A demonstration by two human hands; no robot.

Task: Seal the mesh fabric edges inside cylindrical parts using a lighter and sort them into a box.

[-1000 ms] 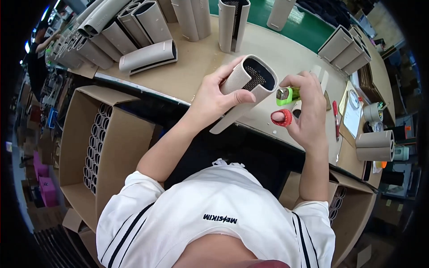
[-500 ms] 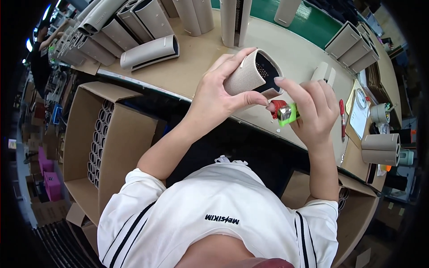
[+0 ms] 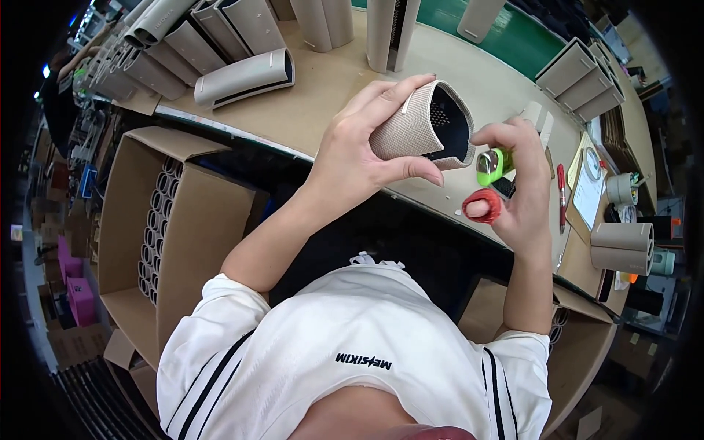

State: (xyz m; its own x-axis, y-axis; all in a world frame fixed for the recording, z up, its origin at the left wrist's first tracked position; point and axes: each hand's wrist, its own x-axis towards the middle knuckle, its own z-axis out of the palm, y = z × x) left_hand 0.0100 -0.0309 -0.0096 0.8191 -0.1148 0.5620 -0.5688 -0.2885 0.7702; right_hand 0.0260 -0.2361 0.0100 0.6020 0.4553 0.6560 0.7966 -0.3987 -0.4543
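Observation:
My left hand (image 3: 359, 150) is wrapped around a beige tube-shaped shell (image 3: 405, 130) with a woven mesh surface. The shell's dark hollow end, with small perforations inside, faces right. At that end is my right hand (image 3: 526, 169), with its index fingertip at the rim. Its fingers are curled around what looks like a bright green lighter (image 3: 504, 163) with a shiny metal end. The right thumb wears a red wrap (image 3: 480, 202) and is held away from the lighter.
Several beige shells (image 3: 183, 55) stand at the back left, beside one lying on its side (image 3: 242, 79). More shells (image 3: 579, 77) are at the right, near a red pen (image 3: 562, 198) and a clipboard (image 3: 589, 191). Below the table's left edge is a cardboard box (image 3: 205, 249) holding tubes.
My right thumb has moved away from the left thumb, down and off the lighter. The right hand has opened slightly, and the lighter has turned and shifted up and right.

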